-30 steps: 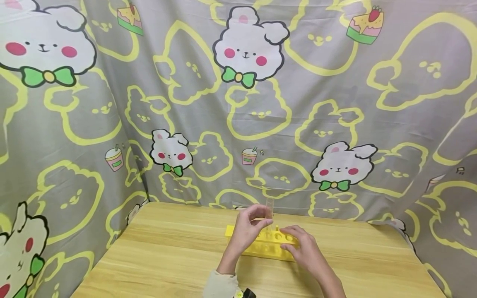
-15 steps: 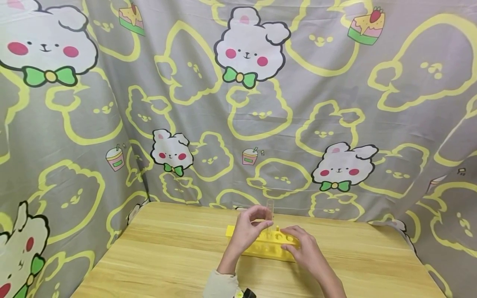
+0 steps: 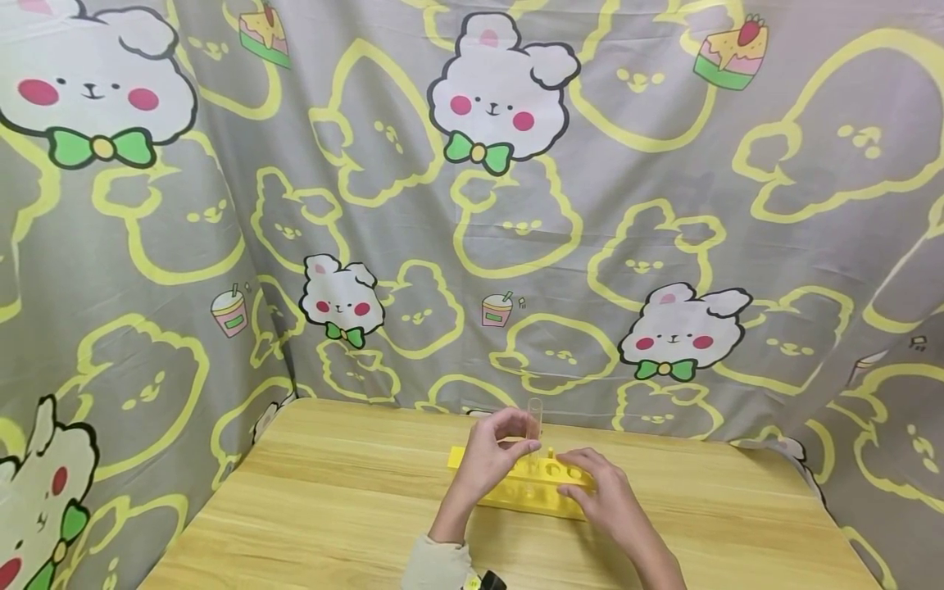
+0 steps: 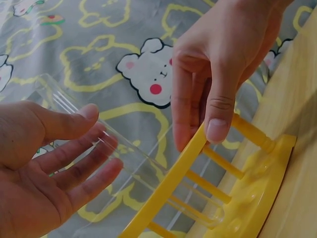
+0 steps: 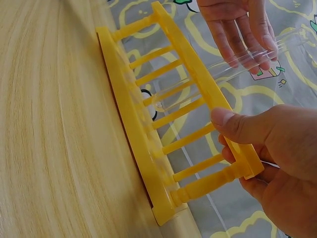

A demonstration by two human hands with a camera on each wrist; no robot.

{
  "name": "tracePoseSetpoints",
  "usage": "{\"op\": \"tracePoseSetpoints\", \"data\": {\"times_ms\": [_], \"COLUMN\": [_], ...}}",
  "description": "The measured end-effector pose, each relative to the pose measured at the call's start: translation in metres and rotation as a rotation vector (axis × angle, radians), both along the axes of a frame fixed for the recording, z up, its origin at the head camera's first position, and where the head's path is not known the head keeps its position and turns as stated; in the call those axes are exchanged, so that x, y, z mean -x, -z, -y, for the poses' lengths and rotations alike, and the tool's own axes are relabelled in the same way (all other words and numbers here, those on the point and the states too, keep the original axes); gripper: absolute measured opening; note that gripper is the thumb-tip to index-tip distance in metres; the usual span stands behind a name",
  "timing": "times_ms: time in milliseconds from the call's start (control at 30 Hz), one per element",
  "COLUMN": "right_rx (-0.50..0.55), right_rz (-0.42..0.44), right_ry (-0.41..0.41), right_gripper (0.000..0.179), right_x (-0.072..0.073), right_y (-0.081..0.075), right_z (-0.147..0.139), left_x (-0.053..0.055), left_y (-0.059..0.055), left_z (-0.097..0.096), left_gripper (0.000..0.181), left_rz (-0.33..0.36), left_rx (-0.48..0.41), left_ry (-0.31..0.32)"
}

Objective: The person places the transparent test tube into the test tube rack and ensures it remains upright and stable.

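A clear, empty-looking test tube [image 3: 535,416] passes through a hole in the top bar of a yellow test tube rack [image 3: 531,498]. My left hand [image 3: 492,449] pinches the tube above the rack between thumb and fingers. In the left wrist view the rounded lower end of the tube [image 4: 130,147] is close to the base of the rack. At the right end, my right hand [image 3: 608,494] grips the top bar; its thumb [image 5: 233,121] lies over the bar with fingers curled beneath.
The rack stands on a wood-grain table [image 3: 332,492]. A grey curtain [image 3: 413,229] with rabbit prints hangs behind and along the sides. Other holes in the rack [image 5: 136,144] show no tubes.
The tube has slid slightly lower through the rack, with my left hand still around it. My right hand keeps its hold on the rack end.
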State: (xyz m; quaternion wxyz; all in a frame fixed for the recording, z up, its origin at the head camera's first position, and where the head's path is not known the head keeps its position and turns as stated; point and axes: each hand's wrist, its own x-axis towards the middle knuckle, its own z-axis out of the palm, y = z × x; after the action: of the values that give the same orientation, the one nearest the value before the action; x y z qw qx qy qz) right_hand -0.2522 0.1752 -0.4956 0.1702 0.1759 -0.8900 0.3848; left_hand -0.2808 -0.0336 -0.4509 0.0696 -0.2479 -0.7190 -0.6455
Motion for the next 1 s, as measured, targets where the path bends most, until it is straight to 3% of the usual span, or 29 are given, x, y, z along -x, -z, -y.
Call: {"op": "tracePoseSetpoints", "data": {"times_ms": [1000], "right_rx": [0.004], "right_rz": [-0.010], "right_ry": [-0.004], "right_gripper": [0.040], "right_x": [0.0017], "right_y": [0.0003], "right_z": [-0.0012], "left_x": [0.0006], "left_y": [0.0021], "left_z": [0.0020], "left_gripper": [0.019], "left_rz": [-0.001], "left_rx": [0.105], "left_ry": [0.012]}}
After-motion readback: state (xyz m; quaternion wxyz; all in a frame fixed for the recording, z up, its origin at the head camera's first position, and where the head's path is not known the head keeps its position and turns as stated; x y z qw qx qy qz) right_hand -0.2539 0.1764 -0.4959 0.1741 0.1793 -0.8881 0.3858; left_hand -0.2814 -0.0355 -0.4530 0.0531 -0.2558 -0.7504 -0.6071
